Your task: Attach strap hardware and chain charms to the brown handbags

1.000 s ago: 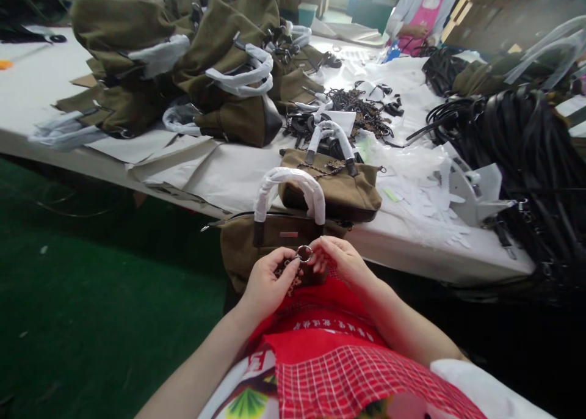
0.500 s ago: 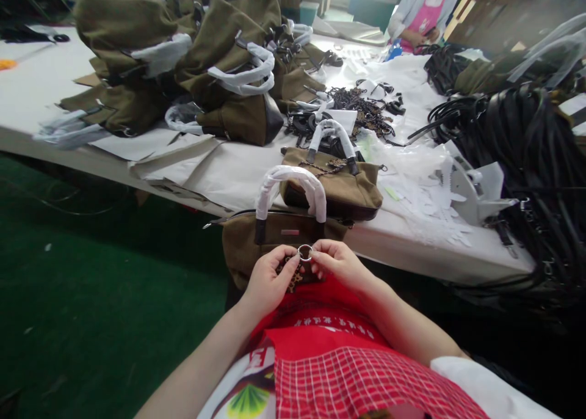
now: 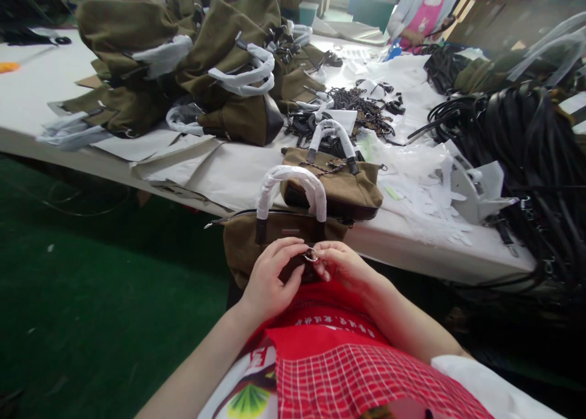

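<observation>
One metal ring [image 3: 311, 259], right hand [image 3: 345, 269] pinching it, left hand [image 3: 272, 280] beside it, grip unclear, olive handbag [image 3: 242, 245] behind

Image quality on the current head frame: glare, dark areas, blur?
Head view: far tabletop bright, nearly washed out; head view: green floor dim, shadow under the table at right almost black; head view: black straps partly merge into one dark mass; head view: top right corner soft and hazy; head view: ring between the hands small, fine detail unreadable.
</observation>
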`<state>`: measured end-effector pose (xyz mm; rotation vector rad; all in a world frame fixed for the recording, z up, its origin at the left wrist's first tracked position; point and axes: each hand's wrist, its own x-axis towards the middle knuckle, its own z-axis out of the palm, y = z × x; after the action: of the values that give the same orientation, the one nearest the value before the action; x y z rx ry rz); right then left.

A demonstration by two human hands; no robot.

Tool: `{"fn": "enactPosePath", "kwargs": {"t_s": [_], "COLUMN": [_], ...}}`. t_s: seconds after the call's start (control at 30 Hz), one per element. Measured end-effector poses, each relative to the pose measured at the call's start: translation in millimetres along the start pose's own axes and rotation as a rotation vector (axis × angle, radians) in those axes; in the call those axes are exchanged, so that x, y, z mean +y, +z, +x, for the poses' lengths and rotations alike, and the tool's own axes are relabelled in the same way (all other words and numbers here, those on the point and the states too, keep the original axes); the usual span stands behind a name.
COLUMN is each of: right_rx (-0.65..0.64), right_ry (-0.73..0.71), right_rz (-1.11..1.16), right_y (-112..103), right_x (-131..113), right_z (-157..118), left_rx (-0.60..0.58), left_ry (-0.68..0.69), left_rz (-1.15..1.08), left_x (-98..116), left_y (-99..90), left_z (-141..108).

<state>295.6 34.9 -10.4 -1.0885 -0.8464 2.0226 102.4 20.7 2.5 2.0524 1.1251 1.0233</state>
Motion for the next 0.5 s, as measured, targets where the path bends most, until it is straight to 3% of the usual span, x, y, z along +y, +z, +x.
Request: {"fn": "enactPosePath", "kwargs": {"t_s": [0.17, 0.3, 0.37, 0.5], "right_rx": [-0.058, 0.040, 0.020, 0.022], "right_ry": [0.006, -0.279, -0.383, -0.330], "right_rz": [-0.079, -0.307, -0.412, -0.428], "right_y": [-0.8, 0.9, 2.8, 4.5], "right_x": [2.8, -0.1, -1.7, -0.7], "right_z": [-0.1, -4.8, -6.8, -5.3], "left_rx": [-0.011, 0.025, 0.025, -0.010], "left_ry": [-0.034, -0.269, -0.419, -0.577], "left_rz": [0.003, -0.114, -0.255, -0.547], "left_x": [1.1, -1.1, -2.6, -2.7], "left_y": [-1.2, 2.2, 5.3, 8.1], "left_z": [4.1, 4.5, 4.2, 4.3]}}
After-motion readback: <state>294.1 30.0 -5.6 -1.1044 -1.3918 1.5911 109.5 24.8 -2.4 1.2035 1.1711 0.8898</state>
